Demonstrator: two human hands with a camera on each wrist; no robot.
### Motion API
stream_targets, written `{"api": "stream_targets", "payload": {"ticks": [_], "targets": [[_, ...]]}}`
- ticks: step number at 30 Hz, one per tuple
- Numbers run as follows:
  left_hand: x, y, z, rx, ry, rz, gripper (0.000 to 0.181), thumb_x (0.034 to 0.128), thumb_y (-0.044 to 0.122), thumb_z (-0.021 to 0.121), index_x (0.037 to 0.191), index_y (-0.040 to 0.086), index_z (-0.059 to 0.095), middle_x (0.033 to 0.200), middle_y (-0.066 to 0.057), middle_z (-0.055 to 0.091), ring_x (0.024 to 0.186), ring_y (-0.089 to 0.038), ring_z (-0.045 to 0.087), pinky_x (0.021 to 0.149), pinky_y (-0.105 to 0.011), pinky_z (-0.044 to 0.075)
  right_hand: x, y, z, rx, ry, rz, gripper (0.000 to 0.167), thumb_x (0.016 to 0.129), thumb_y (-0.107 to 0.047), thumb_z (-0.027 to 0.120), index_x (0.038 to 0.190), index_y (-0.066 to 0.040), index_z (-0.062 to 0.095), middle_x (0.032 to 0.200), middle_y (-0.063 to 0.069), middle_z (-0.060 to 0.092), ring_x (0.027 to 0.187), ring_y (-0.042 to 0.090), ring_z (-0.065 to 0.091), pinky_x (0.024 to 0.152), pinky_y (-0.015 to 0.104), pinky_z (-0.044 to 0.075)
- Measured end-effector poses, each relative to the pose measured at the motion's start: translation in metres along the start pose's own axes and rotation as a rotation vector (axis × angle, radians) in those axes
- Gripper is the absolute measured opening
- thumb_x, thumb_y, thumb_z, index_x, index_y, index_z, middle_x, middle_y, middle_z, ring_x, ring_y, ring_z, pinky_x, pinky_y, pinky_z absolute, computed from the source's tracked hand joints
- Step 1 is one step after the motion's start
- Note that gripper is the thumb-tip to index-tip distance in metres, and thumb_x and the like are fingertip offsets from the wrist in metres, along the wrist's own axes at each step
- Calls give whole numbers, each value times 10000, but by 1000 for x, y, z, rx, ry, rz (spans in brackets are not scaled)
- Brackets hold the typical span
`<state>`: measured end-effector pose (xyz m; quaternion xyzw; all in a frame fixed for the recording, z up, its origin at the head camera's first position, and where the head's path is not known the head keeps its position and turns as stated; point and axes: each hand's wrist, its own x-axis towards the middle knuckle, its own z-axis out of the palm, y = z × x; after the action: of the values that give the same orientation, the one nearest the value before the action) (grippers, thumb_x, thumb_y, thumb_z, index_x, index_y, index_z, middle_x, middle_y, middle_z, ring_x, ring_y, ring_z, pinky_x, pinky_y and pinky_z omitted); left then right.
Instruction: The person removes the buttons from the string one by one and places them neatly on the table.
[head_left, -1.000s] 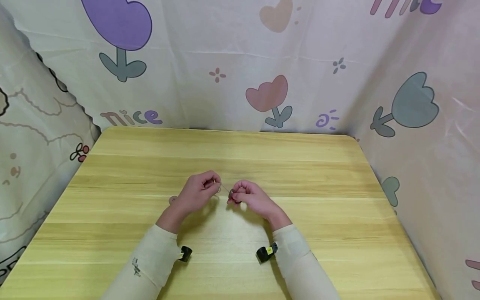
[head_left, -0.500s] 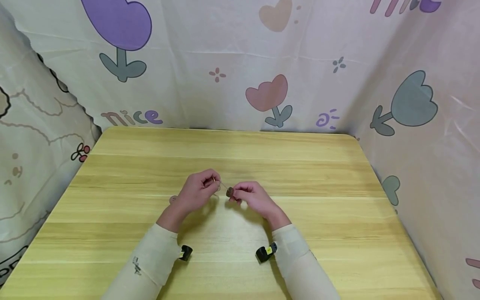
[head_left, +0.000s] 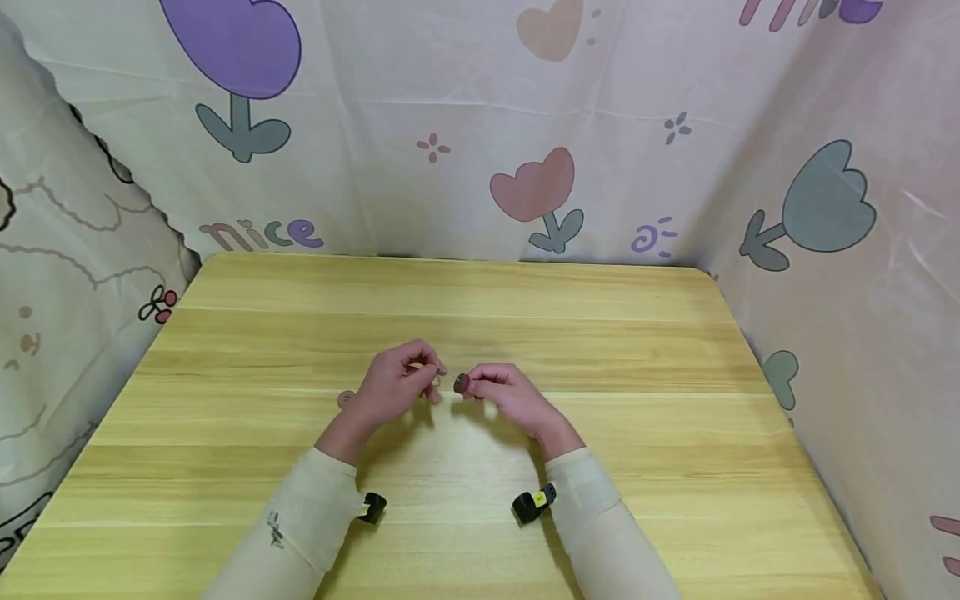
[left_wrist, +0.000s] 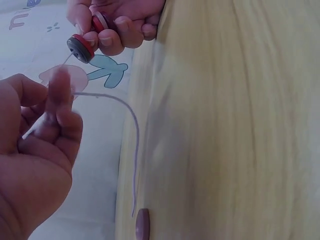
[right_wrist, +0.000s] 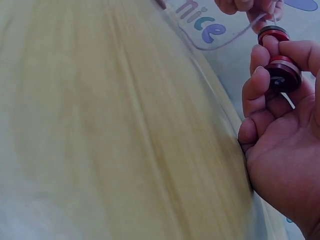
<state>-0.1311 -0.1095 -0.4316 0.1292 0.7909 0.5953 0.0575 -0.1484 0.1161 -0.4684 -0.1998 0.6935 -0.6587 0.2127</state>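
Wooden tabletop [head_left: 637, 350] below: pinches red-and-dark buttons [left_wrist: 80, 48] in right hand [head_left: 512, 396], grips cord [left_wrist: 137, 132] in left hand [head_left: 393, 383] (loose-ended, careful); likely risks dropping buttons through slackened pinch or snagged cord.

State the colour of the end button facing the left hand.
The end button is dark grey; the left wrist view shows it best.

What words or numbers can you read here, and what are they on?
"nice": on the back cloth.
Dark print on the left sleeve: too small to read.
Yellow labels on the black wrist cameras: too small to read.
Cloth marks at the picture's edges: cut off, unreadable.
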Motion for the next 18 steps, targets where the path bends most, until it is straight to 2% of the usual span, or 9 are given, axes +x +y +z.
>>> {"api": "stream_targets", "payload": {"ticks": [3,5,8,10,16,18], "targets": [[1,0,3,-91,-24,-41,91,999,4,510,935,13,574,898,-231,664,652,-383,666,647,-490,553,-3,-8,2,7,-1,-12,172,972,25,524,1003,137,651,1009,275,652,923,182,604,883,397,448],[1,1,4,-92,-16,-45,78,1004,11,508,945,9,560,808,-191,621,629,-349,625,608,-426,536,-6,-16,4,6,0,-20,170,972,27,522,996,136,651,1002,276,652,919,183,604,874,382,449],[1,0,5,-37,3,-35,81,1010,38,510,962,-2,562,737,-106,521,622,-283,516,573,-332,448,-8,-19,4,6,-2,-29,169,973,27,521,983,132,652,1010,276,653,931,189,611,865,364,452],[-1,1,5,3,17,-31,101,1011,74,536,972,-1,591,715,-63,477,627,-209,440,586,-305,390,-10,-24,5,4,-10,-28,167,971,37,514,976,141,644,1041,325,631,949,199,616,870,370,452],[-3,5,2,137,-9,2,111,967,115,652,944,27,715,625,-10,399,570,-165,366,591,-314,358,-11,-27,5,0,-26,-34,163,972,40,504,956,150,622,1044,339,614,960,206,624,885,400,456],[-3,5,3,203,-14,28,91,958,106,667,930,43,726,662,-1,442,590,-158,388,596,-314,368,-11,-26,5,-2,-27,-38,161,971,41,503,957,149,622,1041,344,612,958,204,624,884,403,457]]}}
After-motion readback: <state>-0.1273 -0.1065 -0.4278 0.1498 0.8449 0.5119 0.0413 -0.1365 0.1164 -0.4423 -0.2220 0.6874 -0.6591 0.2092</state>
